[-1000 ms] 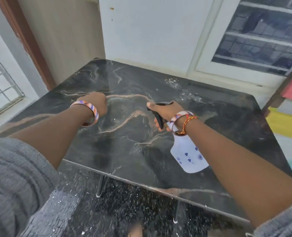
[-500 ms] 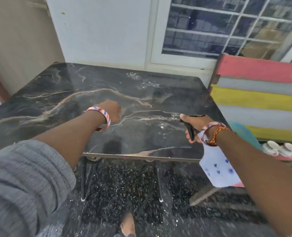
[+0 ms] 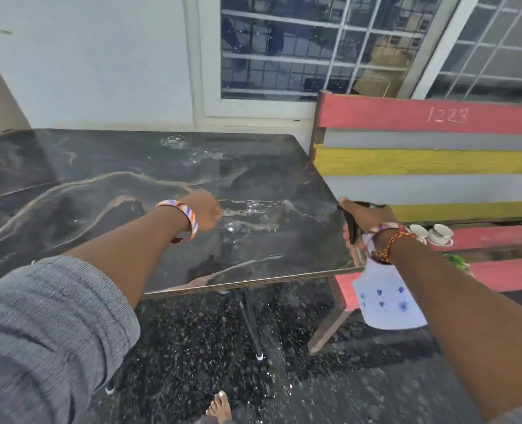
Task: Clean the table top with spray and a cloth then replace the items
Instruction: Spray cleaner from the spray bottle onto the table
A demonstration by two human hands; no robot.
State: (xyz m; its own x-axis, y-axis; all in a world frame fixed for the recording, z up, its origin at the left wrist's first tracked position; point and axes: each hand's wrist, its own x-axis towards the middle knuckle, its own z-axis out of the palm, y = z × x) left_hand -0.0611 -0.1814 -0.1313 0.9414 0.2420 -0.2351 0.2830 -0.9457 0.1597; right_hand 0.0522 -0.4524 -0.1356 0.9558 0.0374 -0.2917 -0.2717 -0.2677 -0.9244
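The dark marble table top carries patches of spray droplets near its middle and back edge. My right hand grips the black trigger head of a white spray bottle with small blue flower prints, held just past the table's right edge. My left hand hovers over the table's middle with its fingers curled; nothing shows in it. No cloth is in view.
A bench of red, grey and yellow slats stands right of the table, with two white cups on its seat. Behind are a white wall and a barred window. The floor is dark speckled stone; my bare foot shows below.
The view has swung right, bringing the bench and cups in. My right hand with the bottle has moved from over the table to beyond its right edge. My left hand stays over the middle.
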